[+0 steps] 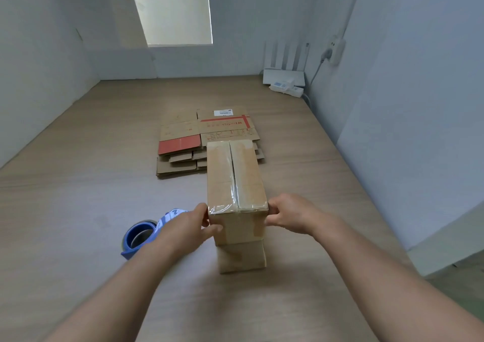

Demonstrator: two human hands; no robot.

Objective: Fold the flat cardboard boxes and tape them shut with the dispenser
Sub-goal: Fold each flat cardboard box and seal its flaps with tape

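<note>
A folded brown cardboard box (235,176) with clear tape along its top seam rests on top of a second, smaller-looking brown box (241,256) on the wooden table. My left hand (187,227) grips its near left corner, thumb on the front face. My right hand (290,213) pinches its near right corner. A blue tape dispenser (142,234) lies on the table just left of my left wrist, partly hidden by it. Behind the box lies a pile of flat cardboard boxes (193,142) with red print.
A white router with antennas (284,75) and a power strip (286,88) sit at the far right corner, a cable running up to a wall socket (335,49). White walls enclose the table (78,184) on the left, back and right.
</note>
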